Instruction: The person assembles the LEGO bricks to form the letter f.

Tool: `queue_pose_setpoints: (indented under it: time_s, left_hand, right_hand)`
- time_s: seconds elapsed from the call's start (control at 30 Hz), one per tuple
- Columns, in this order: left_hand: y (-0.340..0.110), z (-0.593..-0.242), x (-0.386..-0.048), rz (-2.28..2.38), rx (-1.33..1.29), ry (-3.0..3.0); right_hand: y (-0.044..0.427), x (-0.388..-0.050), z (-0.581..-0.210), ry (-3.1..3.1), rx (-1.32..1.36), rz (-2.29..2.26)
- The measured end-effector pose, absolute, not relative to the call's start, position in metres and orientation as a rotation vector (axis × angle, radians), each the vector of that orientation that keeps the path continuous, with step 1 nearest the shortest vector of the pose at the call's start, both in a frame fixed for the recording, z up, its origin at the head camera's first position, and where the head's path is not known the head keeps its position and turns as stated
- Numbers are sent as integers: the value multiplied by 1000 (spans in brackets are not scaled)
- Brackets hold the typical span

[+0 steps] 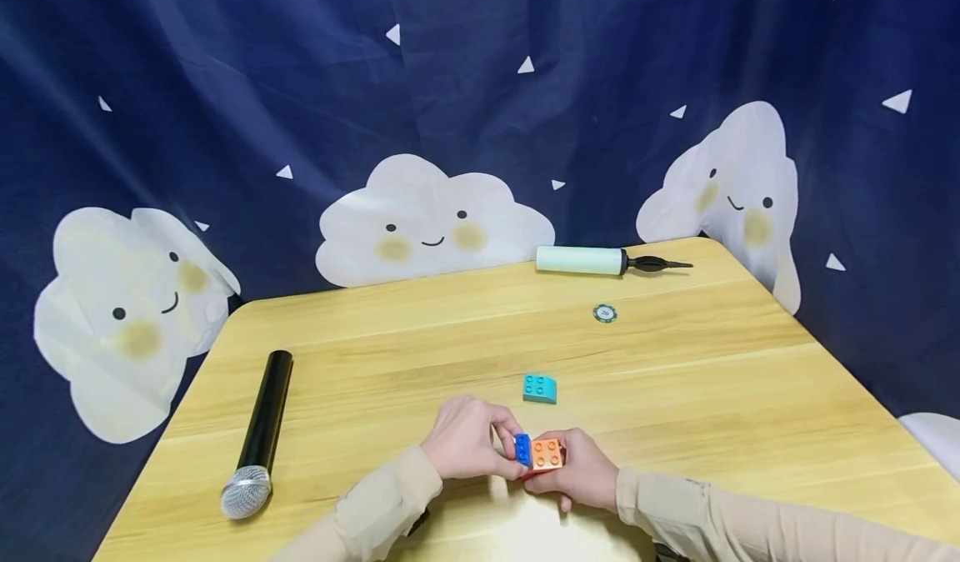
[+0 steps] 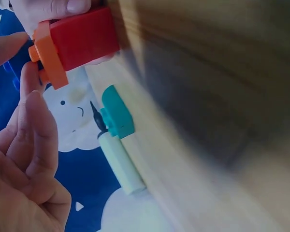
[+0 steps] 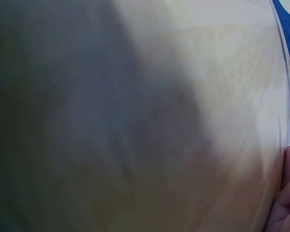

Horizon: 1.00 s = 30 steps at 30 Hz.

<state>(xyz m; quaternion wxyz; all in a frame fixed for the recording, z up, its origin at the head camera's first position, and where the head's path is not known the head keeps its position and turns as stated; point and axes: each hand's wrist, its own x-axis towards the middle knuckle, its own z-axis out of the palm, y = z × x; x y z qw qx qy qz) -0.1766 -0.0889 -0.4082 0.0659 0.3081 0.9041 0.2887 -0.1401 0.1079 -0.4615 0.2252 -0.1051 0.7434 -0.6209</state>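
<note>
My left hand (image 1: 467,441) pinches a small blue toy brick (image 1: 522,449) between thumb and finger. Right beside it is an orange brick (image 1: 546,454), stacked on a red brick (image 2: 87,38). My right hand (image 1: 583,472) grips the red and orange stack from the right side. In the left wrist view the blue brick is partly hidden behind the fingers, and whether it is joined to the orange one I cannot tell. Just beyond the hands a teal brick (image 1: 538,388) with a curved end lies on the table. The right wrist view is mostly blurred.
A black microphone (image 1: 262,429) lies on the left of the wooden table (image 1: 405,337). Toward the back are a poker chip (image 1: 605,313) and a pale green hand pump (image 1: 581,260) with a black nozzle. A dark blue cloud-print curtain (image 1: 480,112) hangs behind the table.
</note>
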Motion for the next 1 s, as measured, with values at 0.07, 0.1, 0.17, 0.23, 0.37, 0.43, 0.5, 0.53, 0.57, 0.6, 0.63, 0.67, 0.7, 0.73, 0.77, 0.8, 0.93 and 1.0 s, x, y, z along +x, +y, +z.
queue_pose_setpoints:
  time_s: [0.07,0.1,0.17,0.23,0.37,0.43,0.5,0.53,0.57,0.6,0.63,0.67,0.7,0.73,0.77,0.8,0.93,1.0]
  left_hand:
    - [-86,-406,-177,839,956,2725]
    - [-85,-405,-177,818,973,2729]
    - [-83,-403,-177,781,996,2735]
    - [-82,-402,-177,747,1012,2751]
    - [-81,-403,-176,726,1045,2775]
    - [-80,-403,-177,730,1051,2777]
    - [-80,-403,-177,735,1051,2774]
    - [-80,-403,-177,738,1048,2771]
    - [-79,-403,-178,735,1045,2769]
    - [-79,-403,-178,731,1043,2769]
    - [-79,-402,-178,728,1047,2770]
    - [-79,-402,-178,721,1047,2770]
    - [-79,-402,-177,718,1050,2770]
    - [-79,-402,-177,715,1051,2771]
    - [-79,-402,-177,710,1048,2771]
    - [-79,-402,-177,709,1045,2771]
    - [-80,-403,-177,688,1023,2778]
    - [-80,-404,-176,665,1014,2788]
  right_hand:
    - [109,-140,-461,2053,-288,-1717]
    - [109,-139,-462,2056,-287,-1717]
    - [109,-139,-462,2061,-289,-1717]
    - [108,-139,-463,2064,-292,-1720]
    - [109,-139,-463,2087,-298,-1713]
    - [110,-139,-462,2098,-301,-1706]
    - [110,-138,-461,2104,-303,-1703]
    - [110,-138,-461,2105,-304,-1703]
    - [110,-138,-460,2106,-306,-1703]
    - [110,-138,-460,2106,-308,-1704]
    - [110,-137,-460,2104,-308,-1706]
    - [110,-137,-460,2105,-309,-1707]
    - [110,-137,-460,2106,-309,-1708]
    - [110,-137,-460,2107,-310,-1708]
    - [110,-137,-460,2109,-308,-1709]
    - [109,-137,-461,2110,-307,-1709]
    - [107,-138,-462,2108,-294,-1709]
    - [107,-138,-462,2107,-282,-1709]
